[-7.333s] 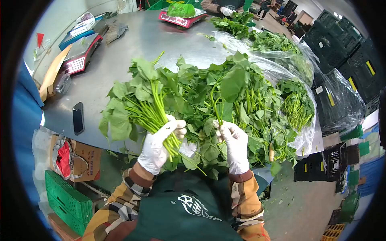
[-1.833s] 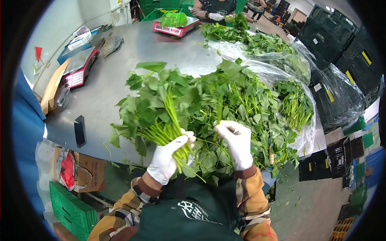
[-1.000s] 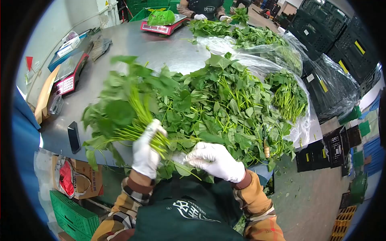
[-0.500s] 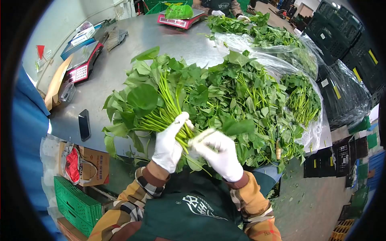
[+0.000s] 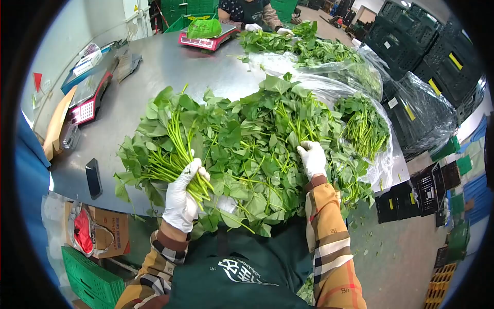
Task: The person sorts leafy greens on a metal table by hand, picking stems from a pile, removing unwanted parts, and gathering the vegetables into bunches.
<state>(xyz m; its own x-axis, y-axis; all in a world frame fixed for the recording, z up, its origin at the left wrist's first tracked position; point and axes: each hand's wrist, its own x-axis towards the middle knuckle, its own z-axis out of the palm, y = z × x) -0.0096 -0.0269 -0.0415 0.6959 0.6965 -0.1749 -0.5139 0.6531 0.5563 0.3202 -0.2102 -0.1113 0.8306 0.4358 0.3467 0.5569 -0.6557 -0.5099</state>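
My left hand (image 5: pixel 184 198), in a white glove, is wrapped round the stems of a bunch of leafy greens (image 5: pixel 172 141) with long green stalks. The bunch leans up and to the left over the table, its cut ends poking out below my fingers. Farther right, my right hand (image 5: pixel 312 158), also gloved in white, has its fingers curled in at the loose pile of leafy greens (image 5: pixel 252 154). Its fingertips pinch among the stems and leaves there; exactly which piece they hold is partly hidden.
A phone (image 5: pixel 93 178) lies at the table's left edge. Scales stand at the left (image 5: pixel 87 105) and far side (image 5: pixel 206 42). Plastic sheeting (image 5: pixel 378 165) lies under more greens (image 5: pixel 365 126). Opposite, a co-worker's gloved hand (image 5: pixel 253 28) touches greens. Black crates (image 5: pixel 396 41) are stacked right.
My right hand has moved away from the bunch's stems, rightward into the pile. My left hand, still holding the bunch, has shifted left and slightly down. The view has shifted a little.
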